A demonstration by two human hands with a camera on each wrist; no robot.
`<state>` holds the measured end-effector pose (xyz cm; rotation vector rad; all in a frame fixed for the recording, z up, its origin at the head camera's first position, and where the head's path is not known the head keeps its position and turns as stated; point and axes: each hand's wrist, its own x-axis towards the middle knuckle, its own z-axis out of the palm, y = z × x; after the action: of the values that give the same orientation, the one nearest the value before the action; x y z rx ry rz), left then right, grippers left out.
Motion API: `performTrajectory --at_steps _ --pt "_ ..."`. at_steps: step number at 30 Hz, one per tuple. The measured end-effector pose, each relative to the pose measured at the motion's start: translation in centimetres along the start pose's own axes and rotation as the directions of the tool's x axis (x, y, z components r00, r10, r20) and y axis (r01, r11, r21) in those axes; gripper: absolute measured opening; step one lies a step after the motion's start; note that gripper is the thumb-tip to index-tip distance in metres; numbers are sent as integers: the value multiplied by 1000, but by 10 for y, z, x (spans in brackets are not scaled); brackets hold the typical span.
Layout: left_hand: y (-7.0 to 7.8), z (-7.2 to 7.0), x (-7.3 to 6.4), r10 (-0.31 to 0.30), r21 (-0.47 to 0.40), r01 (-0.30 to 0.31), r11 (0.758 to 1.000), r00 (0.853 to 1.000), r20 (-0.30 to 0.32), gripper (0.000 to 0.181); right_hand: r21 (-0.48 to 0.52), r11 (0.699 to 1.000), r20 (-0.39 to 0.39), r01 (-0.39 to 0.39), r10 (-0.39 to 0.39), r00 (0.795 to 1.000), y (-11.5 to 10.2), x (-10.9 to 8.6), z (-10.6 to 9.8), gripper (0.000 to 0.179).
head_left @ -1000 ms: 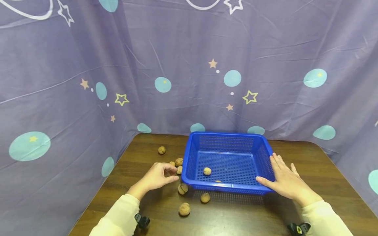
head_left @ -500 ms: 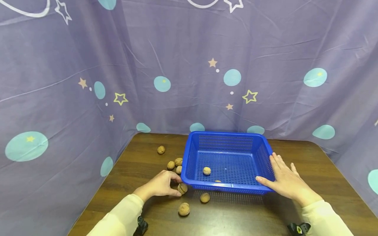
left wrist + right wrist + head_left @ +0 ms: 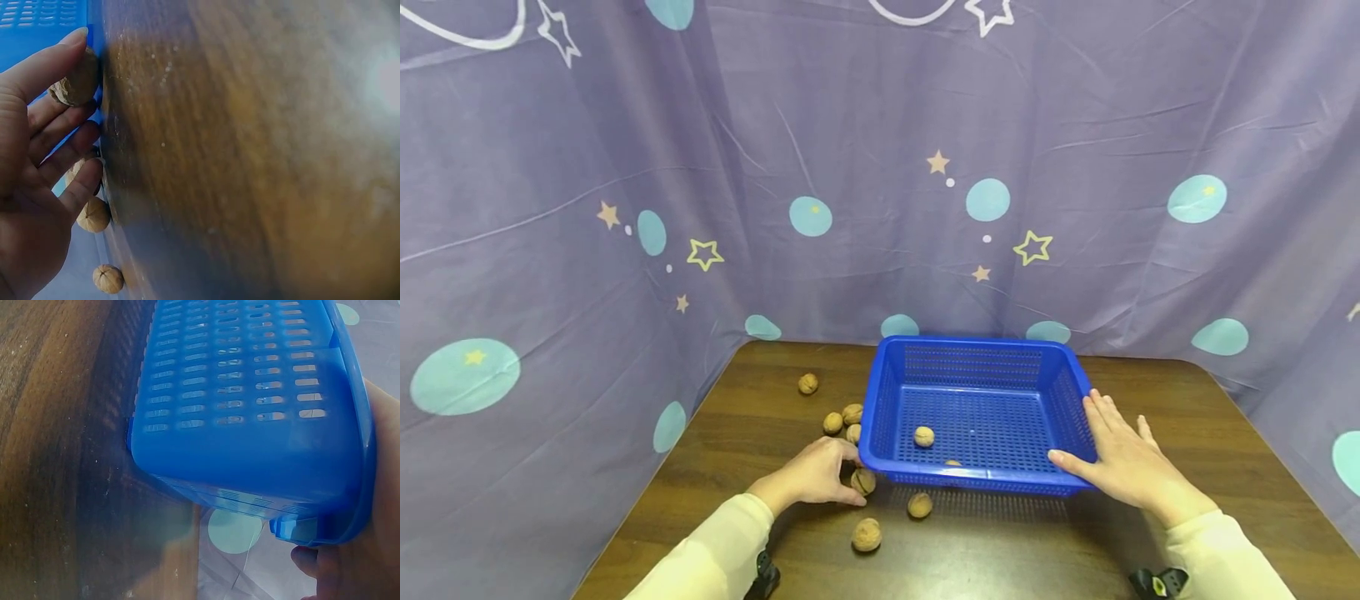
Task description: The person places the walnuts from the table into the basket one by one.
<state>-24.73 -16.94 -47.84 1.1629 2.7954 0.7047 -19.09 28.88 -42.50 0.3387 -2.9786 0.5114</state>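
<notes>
- Two walnuts are already contained in the blue basket.
- Another walnut, by its near left corner, is gripped by the left hand.
- Six others are left on the bench.
- The basket's right side is touched by the straight-fingered right hand.

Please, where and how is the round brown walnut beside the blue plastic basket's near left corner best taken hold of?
I would pinch the round brown walnut across its near and far sides, coming with the left hand from the left: it looks rounded, and the blue plastic basket stands close on its right.
</notes>
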Motion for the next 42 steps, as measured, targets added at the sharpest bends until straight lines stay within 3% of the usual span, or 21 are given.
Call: performTrajectory --at_steps 8,18,28,37,42 --pt "-3 3 -1 20 16 -20 1000 999 -26 32 -2 1000 -2 -4 4 1000 0 0 1 110" --pt "-4 -8 -6 -30 25 30 999 999 -29 37 1 1000 -2 -5 5 1000 1 -1 1 111" --pt "-1 -44 -15 -85 33 88 996 993 -82 39 3 1000 -2 -2 2 1000 -1 -1 0 110" --pt "9 -85 -12 -48 66 59 996 986 -162 42 12 1000 -1 -5 5 1000 -3 -1 -2 110" --pt "24 -97 -1 3 68 11 998 978 -207 41 11 1000 -6 -3 3 1000 -3 -2 0 110"
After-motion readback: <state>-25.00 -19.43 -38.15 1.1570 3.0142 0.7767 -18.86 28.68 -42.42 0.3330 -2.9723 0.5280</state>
